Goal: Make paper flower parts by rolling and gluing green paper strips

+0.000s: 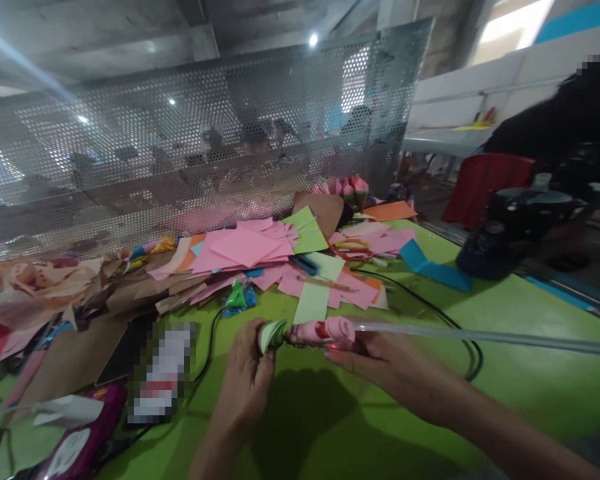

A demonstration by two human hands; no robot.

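In the middle of the view, my left hand [250, 363] is closed on a small pale-green rolled paper piece [273, 335], its coiled edge facing up. My right hand [380, 360] grips a pink hot glue gun [325, 331] with a small red light on it. Its stained nozzle points left and is close to the green roll; I cannot tell whether they touch. From the gun's back a long clear glue stick [480, 335] runs off to the right edge.
Pink paper sheets [245, 250] pile up on the green table [405, 427] before a perforated metal screen [205, 147]. Pink paper rolls [357, 187] stand behind. A black cable [420, 293] curves rightward. A dark machine [505, 227], a purple device [85, 433] and a person [565, 127] flank the table.
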